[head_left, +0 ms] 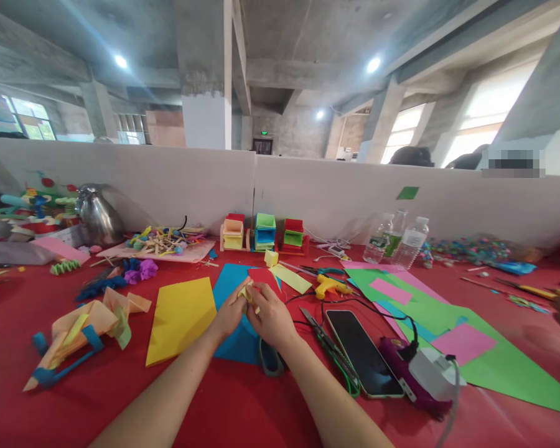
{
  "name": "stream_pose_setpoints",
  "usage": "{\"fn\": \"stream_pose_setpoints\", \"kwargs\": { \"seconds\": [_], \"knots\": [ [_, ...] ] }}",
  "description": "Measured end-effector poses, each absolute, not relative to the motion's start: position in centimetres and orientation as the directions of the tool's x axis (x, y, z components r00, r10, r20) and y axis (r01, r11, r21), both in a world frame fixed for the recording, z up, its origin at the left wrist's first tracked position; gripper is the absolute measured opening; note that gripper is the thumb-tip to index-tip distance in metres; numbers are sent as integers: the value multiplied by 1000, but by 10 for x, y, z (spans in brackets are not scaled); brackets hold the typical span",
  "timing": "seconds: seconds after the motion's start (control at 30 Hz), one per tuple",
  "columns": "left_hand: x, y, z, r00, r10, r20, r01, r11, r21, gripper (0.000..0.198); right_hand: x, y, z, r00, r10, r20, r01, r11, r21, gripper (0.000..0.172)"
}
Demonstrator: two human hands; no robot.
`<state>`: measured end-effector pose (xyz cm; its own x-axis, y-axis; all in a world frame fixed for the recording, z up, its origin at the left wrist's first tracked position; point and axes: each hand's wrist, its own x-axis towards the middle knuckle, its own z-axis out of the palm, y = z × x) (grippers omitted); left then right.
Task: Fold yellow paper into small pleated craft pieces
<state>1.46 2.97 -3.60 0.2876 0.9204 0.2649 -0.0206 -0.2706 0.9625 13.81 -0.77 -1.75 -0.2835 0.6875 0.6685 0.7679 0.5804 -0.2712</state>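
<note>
My left hand (229,311) and my right hand (271,314) meet over blue paper (233,283) in the middle of the red table. Between their closed fingers is a small folded piece of pale yellow paper (245,292), mostly covered by the fingers. Dark scissor handles (270,359) stick out below my right hand. A stack of yellow paper (182,317) lies to the left. Just beyond the hands are red paper (264,275), a pale yellow strip (290,278) and a small yellow paper cube (271,258).
A phone (366,353), a utility knife (329,342), a yellow glue gun (332,286) and a purple power strip (413,379) lie right. Green sheets (508,367) spread beyond. Folded paper boxes (265,231) stand at the back; a paper figure (84,336) lies left.
</note>
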Motion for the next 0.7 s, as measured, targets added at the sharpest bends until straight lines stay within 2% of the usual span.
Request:
{"fn": "stream_pose_setpoints", "kwargs": {
  "seconds": [0.27,0.47,0.7],
  "knots": [
    [17,29,-40,326,902,283,-115,-260,959,49,136,-12,-15,-270,701,660,747,585,-316,38],
    [16,22,-30,286,905,315,-179,-272,945,45,137,-8,-19,-204,713,671,688,592,-419,55],
    [20,13,-27,349,888,298,-316,-188,930,46,149,0,-20,34,763,645,581,511,-634,38]
  ]
}}
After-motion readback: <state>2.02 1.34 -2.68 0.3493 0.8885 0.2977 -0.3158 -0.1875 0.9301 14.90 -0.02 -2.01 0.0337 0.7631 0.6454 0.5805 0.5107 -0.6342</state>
